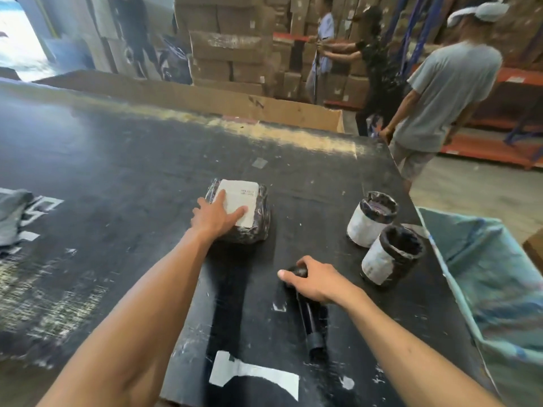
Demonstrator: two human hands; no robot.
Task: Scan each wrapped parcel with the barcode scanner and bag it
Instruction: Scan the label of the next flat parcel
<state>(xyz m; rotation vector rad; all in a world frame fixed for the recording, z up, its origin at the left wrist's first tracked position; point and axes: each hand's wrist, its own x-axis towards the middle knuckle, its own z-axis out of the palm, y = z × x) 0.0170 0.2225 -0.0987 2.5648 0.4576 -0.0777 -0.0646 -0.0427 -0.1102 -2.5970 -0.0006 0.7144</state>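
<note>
Your right hand [316,282] is nearest, fingers curled over the head of the black scanner [308,315], which lies flat on the dark surface [117,171] with its handle pointing back toward you; it looks gripped but not yet lifted. Further out, your left hand [216,217] rests with straight fingers on the white label of a black-wrapped parcel [244,214], pressing it flat near the middle of the surface. To the right stand two more parcels [382,242], rounder, black-wrapped with white labels, just beside each other near the edge. Beyond that edge hangs the open bag [484,274], greenish, and you cannot see anything inside it from here. So judge the job as barely begun: this parcel is not yet scanned, nothing visibly bagged, two more waiting. Behind, people work among stacked cartons [229,54].
</note>
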